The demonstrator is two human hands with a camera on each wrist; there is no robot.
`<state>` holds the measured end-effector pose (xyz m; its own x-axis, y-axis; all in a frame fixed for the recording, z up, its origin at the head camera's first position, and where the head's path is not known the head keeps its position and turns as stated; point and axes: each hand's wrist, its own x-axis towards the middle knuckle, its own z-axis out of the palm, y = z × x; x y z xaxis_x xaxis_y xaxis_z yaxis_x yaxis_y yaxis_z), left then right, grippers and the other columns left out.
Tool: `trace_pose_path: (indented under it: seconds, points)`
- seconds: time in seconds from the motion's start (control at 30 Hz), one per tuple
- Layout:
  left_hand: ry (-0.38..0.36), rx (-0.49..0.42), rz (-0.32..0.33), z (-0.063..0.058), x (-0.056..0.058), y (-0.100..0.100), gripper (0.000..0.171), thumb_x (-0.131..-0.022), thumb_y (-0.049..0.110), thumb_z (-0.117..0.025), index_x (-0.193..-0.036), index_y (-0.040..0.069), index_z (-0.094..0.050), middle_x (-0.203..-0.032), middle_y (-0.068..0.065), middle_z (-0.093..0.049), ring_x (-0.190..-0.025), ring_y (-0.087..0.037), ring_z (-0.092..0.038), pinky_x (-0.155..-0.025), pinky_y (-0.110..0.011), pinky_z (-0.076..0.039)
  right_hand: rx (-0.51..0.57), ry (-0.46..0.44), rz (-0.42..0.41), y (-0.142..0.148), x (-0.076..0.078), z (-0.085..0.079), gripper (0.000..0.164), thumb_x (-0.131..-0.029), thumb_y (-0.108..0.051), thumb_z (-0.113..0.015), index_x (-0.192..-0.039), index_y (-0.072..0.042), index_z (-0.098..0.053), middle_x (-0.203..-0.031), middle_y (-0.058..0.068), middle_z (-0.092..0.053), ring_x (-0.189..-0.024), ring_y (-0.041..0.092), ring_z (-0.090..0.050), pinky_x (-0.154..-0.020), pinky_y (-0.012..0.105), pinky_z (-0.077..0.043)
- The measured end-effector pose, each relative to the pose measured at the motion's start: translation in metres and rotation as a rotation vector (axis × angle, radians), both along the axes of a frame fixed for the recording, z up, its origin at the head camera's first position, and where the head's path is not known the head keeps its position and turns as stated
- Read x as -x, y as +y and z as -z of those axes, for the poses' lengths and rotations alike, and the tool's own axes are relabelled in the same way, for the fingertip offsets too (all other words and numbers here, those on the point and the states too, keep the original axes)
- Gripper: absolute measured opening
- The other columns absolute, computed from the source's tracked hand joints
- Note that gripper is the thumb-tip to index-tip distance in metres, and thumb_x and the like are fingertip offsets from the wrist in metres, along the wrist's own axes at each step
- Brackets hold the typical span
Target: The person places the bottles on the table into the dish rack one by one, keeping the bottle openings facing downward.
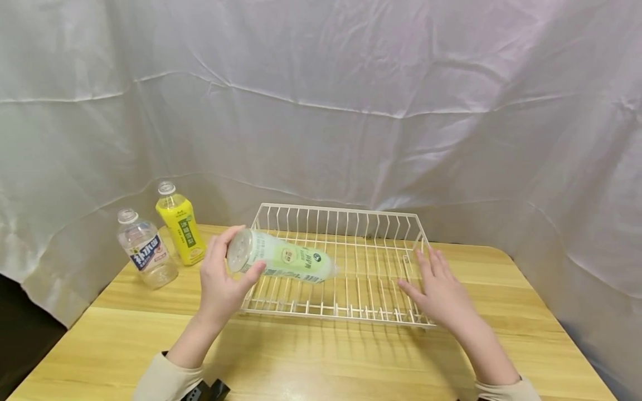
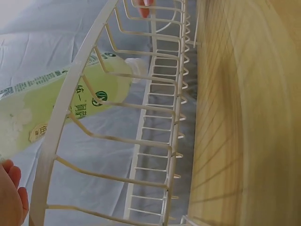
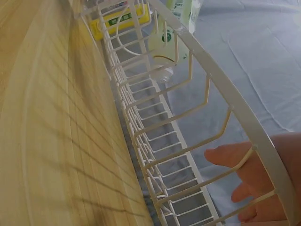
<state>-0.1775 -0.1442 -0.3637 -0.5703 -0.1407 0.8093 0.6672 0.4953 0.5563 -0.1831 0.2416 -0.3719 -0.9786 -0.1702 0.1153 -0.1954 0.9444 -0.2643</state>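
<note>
My left hand (image 1: 223,284) grips a plastic bottle (image 1: 288,256) with a pale green label by its base end. The bottle lies tilted over the left part of a white wire dish rack (image 1: 346,210), its neck pointing right and slightly down. In the left wrist view the green bottle (image 2: 80,101) shows behind the rack's wires, with part of my left hand (image 2: 11,195) at its lower end. My right hand (image 1: 441,289) is at the rack's right side, fingers extended and holding nothing. Whether those fingers touch the wires I cannot tell.
A clear bottle (image 1: 147,250) with a blue and white label and a yellow-labelled bottle (image 1: 183,225) stand left of the rack, both without caps. The wooden table (image 1: 311,362) runs back to a grey cloth (image 1: 321,111) hanging behind and at the sides.
</note>
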Motion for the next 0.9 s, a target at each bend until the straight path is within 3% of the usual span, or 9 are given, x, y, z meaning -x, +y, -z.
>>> trace_pose_path:
  seconds: [0.27, 0.4, 0.7, 0.8, 0.9]
  points:
    - [0.017, 0.071, 0.0, -0.009, 0.004, 0.014, 0.066, -0.071, 0.024, -0.075, -0.131, 0.007, -0.057, -0.104, -0.013, -0.058, -0.093, -0.012, -0.049, -0.072, -0.02, -0.043, 0.011, -0.008, 0.0, -0.001, 0.0, 0.001, 0.093, -0.096, -0.064, -0.036, -0.154, 0.004, -0.011, -0.159, 0.031, -0.002, -0.146, 0.051, -0.005, -0.116, 0.064, -0.012]
    - [0.043, 0.106, -0.014, -0.02, 0.008, 0.022, 0.067, -0.073, 0.028, -0.073, -0.134, 0.008, -0.055, -0.104, -0.013, -0.057, -0.093, -0.016, -0.05, -0.072, -0.023, -0.044, 0.01, -0.006, -0.002, -0.002, 0.001, 0.002, 0.093, -0.096, -0.065, -0.035, -0.153, 0.005, -0.011, -0.158, 0.032, -0.002, -0.146, 0.051, -0.006, -0.116, 0.064, -0.012]
    - [0.12, 0.213, -0.079, -0.068, 0.023, 0.051, 0.068, -0.077, 0.041, -0.068, -0.134, 0.006, -0.056, -0.104, -0.014, -0.062, -0.094, -0.029, -0.054, -0.078, -0.039, -0.041, 0.0, -0.014, 0.011, 0.001, -0.001, 0.001, 0.095, -0.095, -0.066, -0.036, -0.152, 0.007, -0.012, -0.158, 0.033, -0.006, -0.146, 0.051, -0.006, -0.117, 0.062, -0.011]
    - [0.115, 0.243, -0.096, -0.086, 0.028, 0.063, 0.066, -0.078, 0.043, -0.068, -0.133, 0.007, -0.057, -0.103, -0.013, -0.062, -0.092, -0.028, -0.054, -0.079, -0.042, -0.042, -0.001, -0.014, 0.012, 0.001, 0.0, 0.001, 0.096, -0.095, -0.067, -0.036, -0.153, 0.006, -0.012, -0.158, 0.032, -0.005, -0.146, 0.05, -0.007, -0.118, 0.062, -0.011]
    - [0.065, 0.276, -0.104, -0.101, 0.036, 0.076, 0.065, -0.078, 0.047, -0.069, -0.131, 0.01, -0.059, -0.102, -0.01, -0.063, -0.091, -0.027, -0.053, -0.077, -0.042, -0.042, -0.002, -0.016, 0.016, 0.001, 0.0, 0.001, 0.096, -0.094, -0.067, -0.036, -0.153, 0.006, -0.012, -0.158, 0.032, -0.005, -0.146, 0.05, -0.007, -0.118, 0.062, -0.012]
